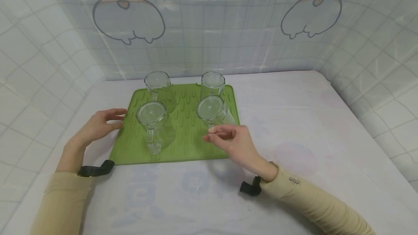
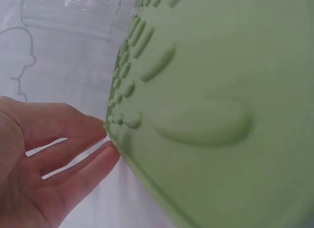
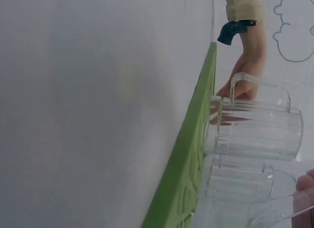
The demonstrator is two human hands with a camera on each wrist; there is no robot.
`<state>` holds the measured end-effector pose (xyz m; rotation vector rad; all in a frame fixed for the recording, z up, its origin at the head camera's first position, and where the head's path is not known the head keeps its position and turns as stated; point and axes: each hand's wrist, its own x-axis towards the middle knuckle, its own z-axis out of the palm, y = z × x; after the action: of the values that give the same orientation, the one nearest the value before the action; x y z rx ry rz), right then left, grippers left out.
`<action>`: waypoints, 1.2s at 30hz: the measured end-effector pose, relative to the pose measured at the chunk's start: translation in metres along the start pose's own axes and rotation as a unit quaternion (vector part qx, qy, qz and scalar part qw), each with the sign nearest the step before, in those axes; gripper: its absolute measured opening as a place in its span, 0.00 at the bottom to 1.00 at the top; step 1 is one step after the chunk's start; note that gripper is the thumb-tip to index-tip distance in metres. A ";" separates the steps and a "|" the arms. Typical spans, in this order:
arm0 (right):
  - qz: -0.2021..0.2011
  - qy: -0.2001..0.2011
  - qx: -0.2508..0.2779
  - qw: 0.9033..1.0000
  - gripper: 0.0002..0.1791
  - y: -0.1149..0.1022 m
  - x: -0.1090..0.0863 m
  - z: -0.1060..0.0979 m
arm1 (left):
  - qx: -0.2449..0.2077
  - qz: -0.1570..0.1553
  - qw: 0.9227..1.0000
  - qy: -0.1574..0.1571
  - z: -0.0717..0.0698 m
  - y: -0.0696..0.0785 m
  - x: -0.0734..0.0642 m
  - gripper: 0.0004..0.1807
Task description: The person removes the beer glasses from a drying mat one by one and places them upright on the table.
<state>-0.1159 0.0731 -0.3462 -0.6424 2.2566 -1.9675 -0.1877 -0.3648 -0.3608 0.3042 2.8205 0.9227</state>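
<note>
Several clear glass mugs are on a green ribbed mat (image 1: 187, 133). My right hand (image 1: 233, 142) pinches the handle of the front right glass mug (image 1: 210, 108), whose body slants to the right in the head view. Only some fingertips (image 3: 304, 206) of that hand show at the corner of the right wrist view. At the mat's left edge, my left hand (image 1: 99, 126) touches the rim with nearly straight fingers (image 2: 91, 164). The front left glass mug (image 1: 152, 113) has its handle toward me. Behind are the back left mug (image 1: 157, 81) and the back right mug (image 1: 213, 81).
A white patterned cloth (image 1: 294, 126) covers the table around the mat. A tiled curtain-like backdrop (image 1: 222, 28) with dog drawings rises right behind the mat, and tiled sides stand at left and right. Each wrist wears a black camera mount (image 1: 96, 169).
</note>
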 end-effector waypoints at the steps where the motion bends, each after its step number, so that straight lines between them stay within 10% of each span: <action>1: -0.001 -0.001 -0.005 1.000 0.06 0.000 0.000 -0.001 | 0.002 0.004 1.000 -0.002 -0.001 0.002 0.000 0.29; 23: 0.003 -0.016 -0.086 0.996 0.06 -0.040 0.000 -0.005 | 0.002 0.096 0.994 0.062 -0.011 0.081 -0.012 0.21; 36: -0.011 -0.027 -0.098 0.995 0.06 -0.043 0.001 -0.005 | -0.028 0.092 0.989 0.117 0.001 0.134 -0.017 0.25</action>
<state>-0.1076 0.0739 -0.3038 -0.7328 2.4388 -1.7281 -0.1517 -0.2623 -0.2802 0.4847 3.0099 1.1427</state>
